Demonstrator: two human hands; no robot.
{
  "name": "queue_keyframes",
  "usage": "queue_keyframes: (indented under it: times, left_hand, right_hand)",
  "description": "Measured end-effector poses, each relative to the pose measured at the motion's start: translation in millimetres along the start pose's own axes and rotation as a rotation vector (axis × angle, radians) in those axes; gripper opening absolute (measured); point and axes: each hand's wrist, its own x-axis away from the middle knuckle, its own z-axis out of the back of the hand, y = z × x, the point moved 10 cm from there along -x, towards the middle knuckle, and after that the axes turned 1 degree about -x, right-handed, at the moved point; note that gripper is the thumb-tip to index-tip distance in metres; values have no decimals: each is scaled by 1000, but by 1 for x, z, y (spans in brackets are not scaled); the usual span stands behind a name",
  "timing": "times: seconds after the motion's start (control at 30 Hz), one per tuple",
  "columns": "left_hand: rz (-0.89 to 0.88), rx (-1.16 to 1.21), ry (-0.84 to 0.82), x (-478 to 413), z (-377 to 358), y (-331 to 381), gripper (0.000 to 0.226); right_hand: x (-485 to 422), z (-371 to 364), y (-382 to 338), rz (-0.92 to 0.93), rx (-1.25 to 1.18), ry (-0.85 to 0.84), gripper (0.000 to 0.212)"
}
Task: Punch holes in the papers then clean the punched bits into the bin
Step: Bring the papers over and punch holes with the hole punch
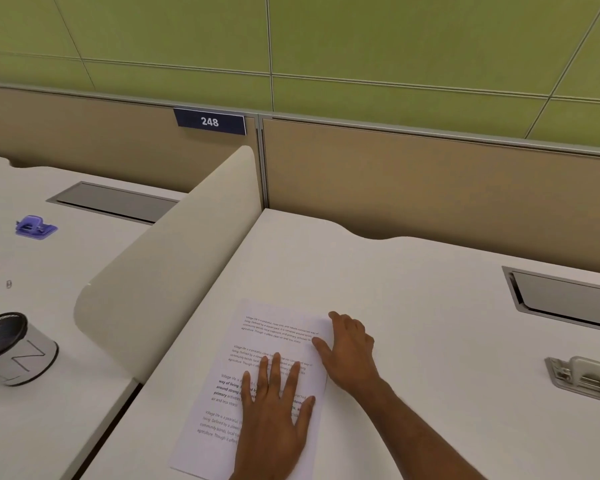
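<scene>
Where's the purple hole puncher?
In the head view, the purple hole puncher sits far left on the neighbouring desk, past the cream divider, beyond the bin.

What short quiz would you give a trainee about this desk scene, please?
1. True or false: the left hand lies flat on the paper.
2. Where is the grey hole punch? A) on the paper B) on the desk, right of the paper C) under the left hand
3. Fill in: the bin stands on the ___ side of the divider.

Key: 1 true; 2 B; 3 left.
</scene>
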Motion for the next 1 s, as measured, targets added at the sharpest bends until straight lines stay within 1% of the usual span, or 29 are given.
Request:
queue_keyframes:
  times: [0.2,0.47,0.63,0.77,0.87,1.0]
  left_hand:
    - [0,3,-8,-1,-2,-1,64]
    - [19,-3,-42,0,5,1,67]
    - [33,11,-23,1,12,3,71]
    - [36,27,-20,2,13,3,74]
    - [32,36,-28,2,12,4,70]
    - [24,20,-22,3,8,2,60]
  right_hand:
    - [-13,-5,0,27,88,-8,65]
    - [-17,-8,-8,31,81,-30,64]
    - [-11,-14,-8,-25,-43,-53,65]
    - [-2,-17,-11,-99,-193,-29,62]
    - [5,-15,-12,-142,-292,6,58]
    - [15,-8,-10,-183,-391,96,52]
